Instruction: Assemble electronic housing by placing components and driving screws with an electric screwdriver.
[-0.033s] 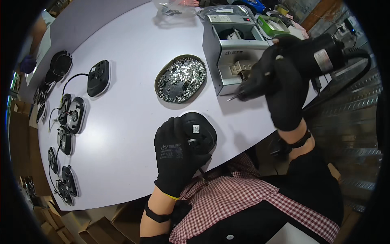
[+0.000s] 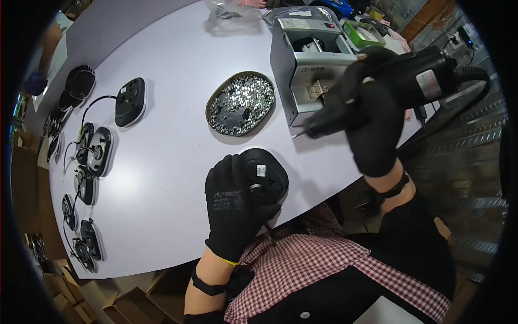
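Note:
My left hand [image 2: 229, 202], in a black glove, is closed over the left side of a black rounded housing [image 2: 275, 175] on the white table. The housing carries a small white label, and a black cable hangs from it toward me. In my gloved right hand [image 2: 375, 108] is a black electric screwdriver [image 2: 421, 81], held nearly level. Its thin bit points left, above the table and apart from the housing. Just behind the tool stands a grey screw feeder [image 2: 291, 81], partly hidden by my right hand. A round dish [image 2: 243, 102] of small shiny metal parts lies beyond the housing.
One similar black housing [image 2: 130, 102] with a cable lies at the left. Several more housings [image 2: 100, 151] line the table's left edge. Plastic bags [image 2: 234, 8] and a green box [image 2: 364, 35] sit at the back. The screwdriver's thick cord [image 2: 469, 108] loops down at the right.
My right hand and the screwdriver have shifted slightly left and down, bringing the bit a little nearer the housing. My left hand has stayed on the housing.

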Demonstrator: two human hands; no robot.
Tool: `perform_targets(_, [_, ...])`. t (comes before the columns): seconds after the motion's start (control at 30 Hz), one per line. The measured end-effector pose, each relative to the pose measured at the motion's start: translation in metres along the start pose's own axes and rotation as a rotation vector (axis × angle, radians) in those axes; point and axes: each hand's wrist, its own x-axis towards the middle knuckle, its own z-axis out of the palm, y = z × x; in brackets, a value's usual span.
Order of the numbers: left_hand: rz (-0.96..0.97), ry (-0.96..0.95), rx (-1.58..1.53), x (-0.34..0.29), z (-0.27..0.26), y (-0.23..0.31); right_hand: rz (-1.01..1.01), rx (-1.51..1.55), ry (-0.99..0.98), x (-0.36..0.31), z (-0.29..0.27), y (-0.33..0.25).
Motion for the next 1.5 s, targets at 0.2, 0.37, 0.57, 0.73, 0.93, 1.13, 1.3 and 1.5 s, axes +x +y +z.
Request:
perform_targets(0.2, [-0.012, 0.001, -0.091, 0.006, 0.0, -0.004, 0.173, -0.315, -0.193, 0.004, 0.05, 0.041])
perform_targets(0.37, [-0.046, 0.013, -0.145, 0.008, -0.003, 0.0, 0.065, -0.198, -0.143, 0.006, 0.053, 0.065])
perform_targets(0.57, [-0.025, 0.083, -0.074, 0.007, 0.002, -0.004, 0.245, -0.28, -0.231, 0.002, 0.063, 0.067])
perform_targets(0.73, [-0.02, 0.09, -0.08, 0.007, 0.008, -0.005, 0.126, -0.256, -0.384, 0.002, 0.068, 0.081])
perform_targets(0.93, [0.023, 0.146, -0.081, 0.006, 0.01, -0.003, -0.233, -0.607, -0.495, 0.004, 0.062, 0.087])
perform_targets(1.13, [0.161, 0.186, -0.028, 0.007, -0.003, -0.002, -0.183, -0.433, -0.226, 0.001, 0.033, 0.048])
perform_targets(1.3, [-0.003, 0.0, 0.024, -0.002, -0.006, 0.005, -0.364, -0.233, 0.195, 0.003, -0.017, -0.017])
perform_targets(1.5, [0.028, 0.036, 0.043, -0.004, -0.001, 0.006, -0.46, -1.002, 0.053, 0.02, -0.059, -0.005])
